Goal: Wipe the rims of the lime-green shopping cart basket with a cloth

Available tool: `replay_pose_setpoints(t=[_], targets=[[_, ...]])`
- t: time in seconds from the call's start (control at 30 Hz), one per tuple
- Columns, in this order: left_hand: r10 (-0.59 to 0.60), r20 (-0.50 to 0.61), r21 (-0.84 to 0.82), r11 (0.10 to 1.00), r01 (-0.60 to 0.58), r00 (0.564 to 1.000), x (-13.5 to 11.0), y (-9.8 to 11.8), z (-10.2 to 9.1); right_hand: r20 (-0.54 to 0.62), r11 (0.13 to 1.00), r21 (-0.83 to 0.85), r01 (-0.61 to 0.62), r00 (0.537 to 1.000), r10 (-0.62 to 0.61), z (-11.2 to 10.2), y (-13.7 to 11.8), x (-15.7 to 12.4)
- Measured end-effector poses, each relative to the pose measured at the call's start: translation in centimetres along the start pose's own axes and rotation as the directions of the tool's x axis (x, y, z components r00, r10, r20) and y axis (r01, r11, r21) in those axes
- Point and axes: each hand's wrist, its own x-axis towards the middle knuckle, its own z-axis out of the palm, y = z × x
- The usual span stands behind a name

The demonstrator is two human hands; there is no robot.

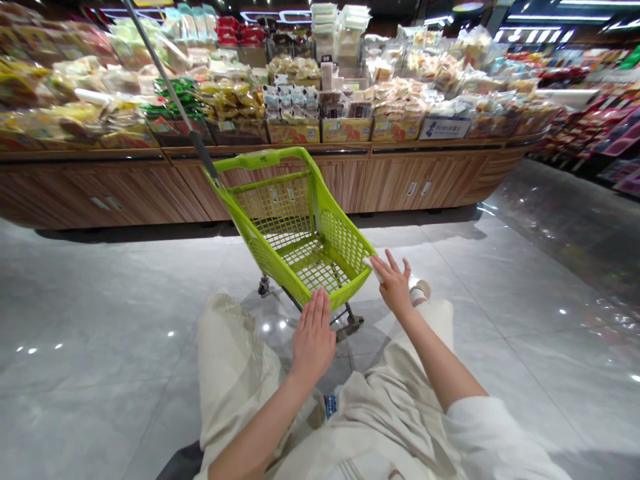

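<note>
Lime-green plastic cart (345,243) is standing at 12 o'clock, just ahead of the person's knees, w/ its grey pull handle (170,87) slanting up toward 11. Polished grey floor (100,300) is lying open at 9 and at 3, w/ an aisle running off toward 2 beside red shelving (605,127). A wood-front display counter (150,190) is closing off the far side from 10 to 2, w/ a strip of bare floor btwn it and the cart. Packaged foods (230,100) are piling up on the counter. A blue-and-white card (444,128) at 1 is carrying characters too small to read, same w/ the price tags. Left hand (314,337) is hovering flat, fingers (320,307) straight and close together, tips just short of the cart's near rim, holding nothing. Right hand (394,285) is spreading wide and empty, fingertips (383,265) at the rim's near right corner; touching or just off it, can't tell.
</note>
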Motion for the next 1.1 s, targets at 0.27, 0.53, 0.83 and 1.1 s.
replay_pose_setpoints(t=[0.27, 0.53, 0.83, 1.1], targets=[[-0.044, -0.019, -0.021, 0.999, 0.044, 0.999, 0.3, 0.6, 0.2, 0.091, 0.964, 0.05, 0.261, 0.96, -0.265, 1.5, -7.9, -3.3], [-0.036, -0.024, -0.025, 0.999, 0.035, 0.999, 0.3, 0.7, 0.1, -0.024, 0.997, -0.04, -0.072, 0.997, 0.071, 0.3, -1.7, -0.4], [-0.007, -0.024, 0.007, 1.0, 0.007, 1.0, 0.1, 0.1, 0.2, 0.07, 0.972, 0.013, 0.236, 0.969, -0.237, 0.3, -2.3, -0.7], [-0.017, -0.062, 0.005, 1.0, 0.017, 0.998, 0.7, 0.1, 0.7, 0.195, 0.962, -0.028, 0.271, 0.946, -0.26, -2.2, 5.3, 4.0]])
